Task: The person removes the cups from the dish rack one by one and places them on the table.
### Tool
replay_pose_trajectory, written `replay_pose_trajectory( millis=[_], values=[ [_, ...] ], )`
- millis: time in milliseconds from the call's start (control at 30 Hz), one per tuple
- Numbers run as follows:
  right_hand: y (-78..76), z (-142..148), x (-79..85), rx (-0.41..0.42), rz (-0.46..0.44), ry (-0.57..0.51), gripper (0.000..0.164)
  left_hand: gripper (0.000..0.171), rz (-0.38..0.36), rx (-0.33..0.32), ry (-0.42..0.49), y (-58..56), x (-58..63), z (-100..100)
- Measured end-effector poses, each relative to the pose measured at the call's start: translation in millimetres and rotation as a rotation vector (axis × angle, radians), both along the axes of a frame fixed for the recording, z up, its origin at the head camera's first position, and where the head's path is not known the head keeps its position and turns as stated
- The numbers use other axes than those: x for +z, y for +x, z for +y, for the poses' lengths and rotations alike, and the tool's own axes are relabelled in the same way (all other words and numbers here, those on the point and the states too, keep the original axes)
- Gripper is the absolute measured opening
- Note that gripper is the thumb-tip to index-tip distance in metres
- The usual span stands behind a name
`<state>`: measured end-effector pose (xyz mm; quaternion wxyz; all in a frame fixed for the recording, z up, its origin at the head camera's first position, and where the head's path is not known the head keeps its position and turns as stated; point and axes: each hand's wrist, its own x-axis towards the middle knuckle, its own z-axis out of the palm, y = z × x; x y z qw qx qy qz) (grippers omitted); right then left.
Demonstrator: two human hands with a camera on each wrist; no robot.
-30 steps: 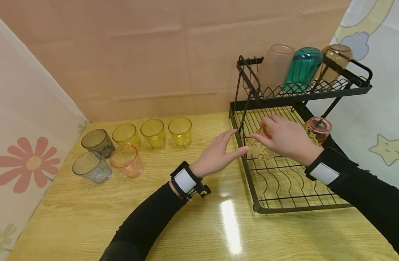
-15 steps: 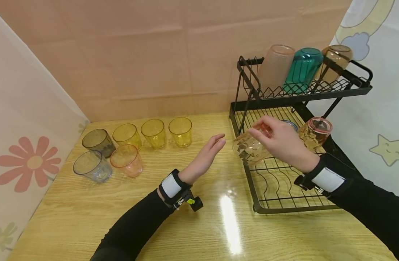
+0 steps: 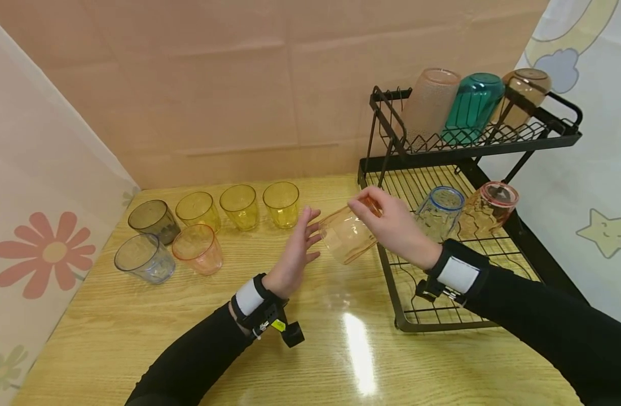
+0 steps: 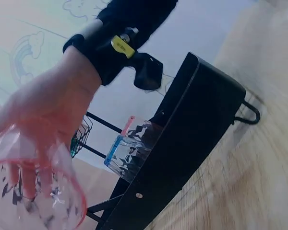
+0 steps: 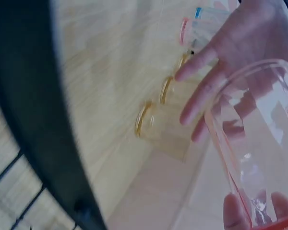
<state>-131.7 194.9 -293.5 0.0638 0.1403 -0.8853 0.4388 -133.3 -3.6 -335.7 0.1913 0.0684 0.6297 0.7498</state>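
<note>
Held in the air between the two hands is a clear orange-pink drinking glass point(image 3: 343, 237), tilted, its wide mouth toward the left hand. My right hand point(image 3: 393, 228) pinches it by the narrow base end, thumb and fingers on its sides. The right wrist view shows right fingertips point(image 5: 235, 211) around the glass point(image 5: 259, 148) near its red edge. Close by its mouth, my left hand point(image 3: 290, 254) is held up, fingers extended and slightly spread. Those straight fingers overlap the glass in the right wrist view.
A black two-tier dish rack point(image 3: 399, 307) stands right. A blue-edged glass point(image 3: 437, 217) and a pinkish one point(image 3: 483, 214) sit upside down on its lower tier; tall tumblers, including a green one point(image 3: 472, 107), fill the upper. Several glasses, such as a yellow one point(image 3: 281, 207), stand upright at left.
My right hand has lifted the glass off the lower tier and carried it left past the rack's edge. The left hand has drawn back left and turned upright. The blue-edged glass now shows.
</note>
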Motion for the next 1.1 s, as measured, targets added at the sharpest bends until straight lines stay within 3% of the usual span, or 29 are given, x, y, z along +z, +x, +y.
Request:
replay_pose_trajectory(
  millis=[267, 400, 867, 1100],
  values=[
    [-7.9, -29, -16.2, -0.005, -0.009, -0.132, 0.036, 0.079, -0.061, 0.245, 0.088, 0.1, 1.2, -6],
    [-9.8, -40, -21.0, -0.005, 0.013, -0.193, 0.035, 0.081, -0.103, 0.331, 0.124, 1.6, 4.8, -6],
    [-12.3, -68, -24.0, 0.012, 0.061, -0.363, 0.036, 0.067, -0.091, 0.392, 0.154, -2.5, 23.4, 1],
    [-10.1, -69, -22.9, 0.113, 0.031, -0.306, 0.048, 0.045, -0.023, 0.407, 0.179, -7.0, 21.2, -8]
  ],
)
